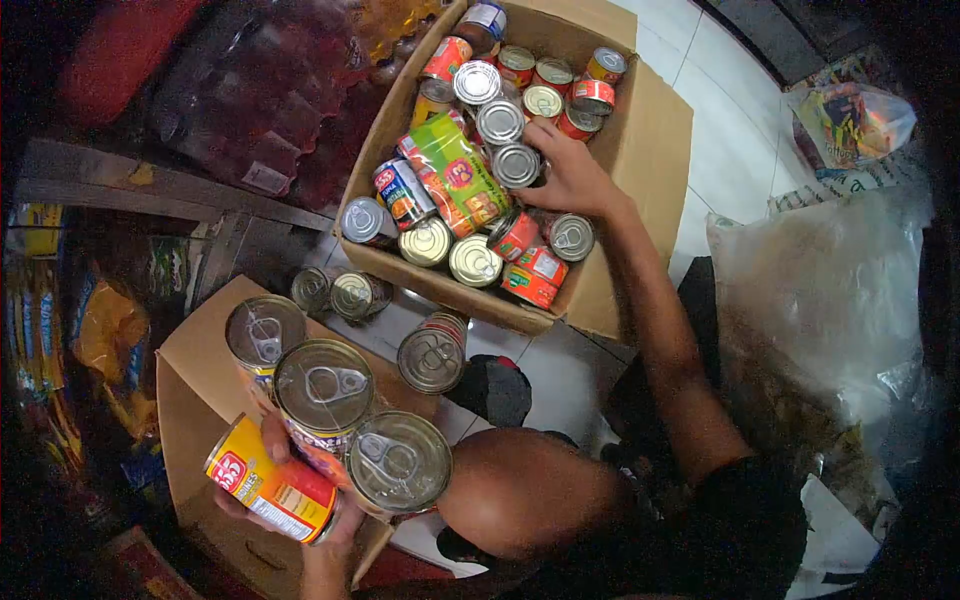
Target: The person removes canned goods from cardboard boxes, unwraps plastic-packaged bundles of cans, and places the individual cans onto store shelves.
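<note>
My left hand (pixel 345 525) is wrapped around a yellow and red sardine can (pixel 272 482), held tilted above an open cardboard box (pixel 185 375). Beside it, three large cans with ring-pull lids (pixel 323 385) stand in a row, their tops facing me. My right hand (pixel 575 178) reaches into a second cardboard box (pixel 440 285) full of cans. Its fingers close around a can with a silver lid (pixel 516 166). Next to that can lie a green and orange packet (pixel 455 172), a blue-labelled tuna can (pixel 404 193) and several red-labelled cans (pixel 530 275).
Between the boxes, a tall can (pixel 432 355) and two smaller cans (pixel 352 295) stand on the white tiled floor (pixel 560 385). My bent knee (pixel 535 490) is close by. To the right are a large clear plastic bag (pixel 820 320) and a bag of packets (pixel 855 125). Shelves of packets line the left.
</note>
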A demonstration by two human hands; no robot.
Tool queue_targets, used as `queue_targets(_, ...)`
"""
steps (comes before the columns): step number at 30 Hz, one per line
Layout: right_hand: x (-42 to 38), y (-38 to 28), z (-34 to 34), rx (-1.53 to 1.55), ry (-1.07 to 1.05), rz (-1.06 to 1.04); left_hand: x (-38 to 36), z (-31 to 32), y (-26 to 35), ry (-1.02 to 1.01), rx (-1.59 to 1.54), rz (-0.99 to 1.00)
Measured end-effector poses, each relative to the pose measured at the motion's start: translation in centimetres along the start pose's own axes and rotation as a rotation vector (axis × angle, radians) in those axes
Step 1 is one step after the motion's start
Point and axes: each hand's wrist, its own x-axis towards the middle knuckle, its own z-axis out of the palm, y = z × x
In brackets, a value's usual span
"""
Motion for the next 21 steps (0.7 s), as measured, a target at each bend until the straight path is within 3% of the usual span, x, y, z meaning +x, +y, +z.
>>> queue_targets(4, -0.4, 2.3, -1.6, 0.293, -0.085, 0.029, 0.5, 0.1, 0.0, -0.057, -0.008, -0.034)
queue_targets(5, -0.2, 3.5, -2.4, 0.161, -0.097, 0.143, 0.5, 0.1, -0.1, -0.067, -0.011, -0.028)
queue_targets(6, 0.1, 4.7, -3.2, 0.027, -0.106, 0.261, 0.1, 0.1, -0.2, 0.064, -0.024, 0.025)
queue_targets(8, 1.8, 7.8, -4.5, -0.262, 0.407, 0.209, -0.1, 0.0, -0.2, 0.057, -0.038, 0.011)
queue_targets(10, 5.0, 10.2, -6.9, -0.594, 0.429, 0.252, -0.1, 0.1, -0.2, 0.043, -0.07, -0.016)
queue_targets(11, 5.9, 10.9, -7.2, -0.596, 0.438, 0.252, 0.0, 0.1, -0.1, 0.033, -0.085, -0.027)
queue_targets(13, 7.2, 11.4, -6.6, -0.687, 0.393, 0.561, 0.1, 0.1, 0.4, 0.018, -0.113, -0.045)
queue_targets(17, 7.3, 12.1, -3.7, -0.899, 0.317, 0.517, -0.5, -0.3, 0.9, 0.013, -0.197, -0.066)
queue_targets(19, 6.9, 13.0, -2.9, -0.782, 0.465, 0.396, -0.8, -0.5, 1.4, 0.011, -0.214, -0.055)
queue_targets(21, 6.8, 12.4, -2.9, -0.65, 0.538, 0.391, -0.8, 0.1, 1.5, 0.248, -0.082, -0.024)
